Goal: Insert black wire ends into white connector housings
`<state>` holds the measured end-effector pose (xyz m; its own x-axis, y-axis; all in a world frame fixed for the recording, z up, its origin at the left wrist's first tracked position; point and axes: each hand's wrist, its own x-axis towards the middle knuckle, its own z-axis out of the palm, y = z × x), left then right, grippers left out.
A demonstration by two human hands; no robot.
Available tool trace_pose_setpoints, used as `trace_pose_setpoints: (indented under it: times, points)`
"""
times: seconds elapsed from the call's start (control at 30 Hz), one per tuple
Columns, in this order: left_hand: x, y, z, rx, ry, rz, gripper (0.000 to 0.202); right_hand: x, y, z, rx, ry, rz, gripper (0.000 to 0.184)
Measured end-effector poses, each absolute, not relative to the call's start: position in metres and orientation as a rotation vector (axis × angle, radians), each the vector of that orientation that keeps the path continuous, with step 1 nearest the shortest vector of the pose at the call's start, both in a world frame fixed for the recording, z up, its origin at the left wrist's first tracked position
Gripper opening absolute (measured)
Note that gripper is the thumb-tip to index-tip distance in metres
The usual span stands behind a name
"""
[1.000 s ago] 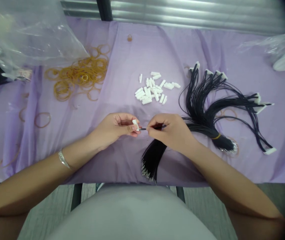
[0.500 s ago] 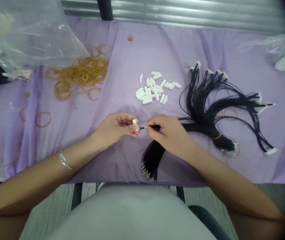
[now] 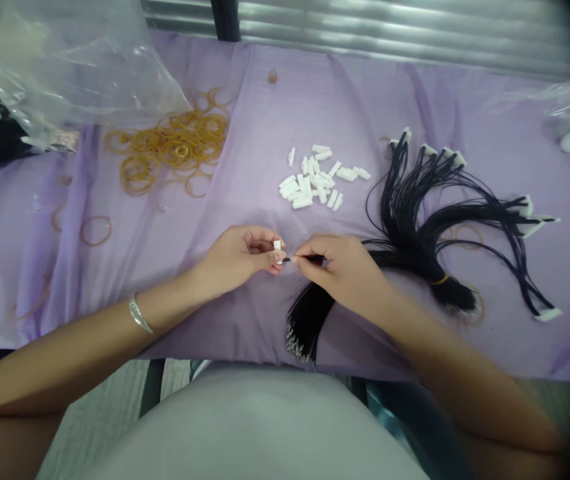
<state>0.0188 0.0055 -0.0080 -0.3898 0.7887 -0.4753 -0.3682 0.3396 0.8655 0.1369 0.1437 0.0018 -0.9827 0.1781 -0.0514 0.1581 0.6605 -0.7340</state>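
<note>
We see the left hand [image 3: 247, 255] closed, with thumb and fingers gripping a white connector [image 3: 277, 246] near the middle of the table; the right hand [image 3: 341, 267], just to its right, is also closed and pinches a black wire [image 3: 287, 260] by its end; the wire's tip meets the connector, but the thumb covers this place, so we cannot tell how deep it sits. On the right, several groups of black wires [image 3: 399, 200] already carry fitted connectors [image 3: 549, 314], so we judge that this part is done; much seems left, because the near bundle [image 3: 311, 310] shows bare metal tips, and beyond the hands lies a pile of loose connectors [image 3: 303, 202]; we judge the held piece to be unfinished; far left, rubber bands [image 3: 179, 143] lie on the purple cloth [image 3: 245, 320].
</note>
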Motion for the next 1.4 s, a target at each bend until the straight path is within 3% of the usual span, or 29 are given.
trace_pose_setpoints:
  times: [0.73, 1.4]
  points:
    - [0.018, 0.007, -0.010, 0.353, 1.460, 1.336, 0.011, 0.141, 0.126, -0.011, -0.365, -2.735, 1.203, 0.014]
    - [0.004, 0.002, -0.019, 0.400, 1.391, 1.340, 0.023, 0.133, 0.129, -0.026, -0.120, -2.693, 1.002, 0.013]
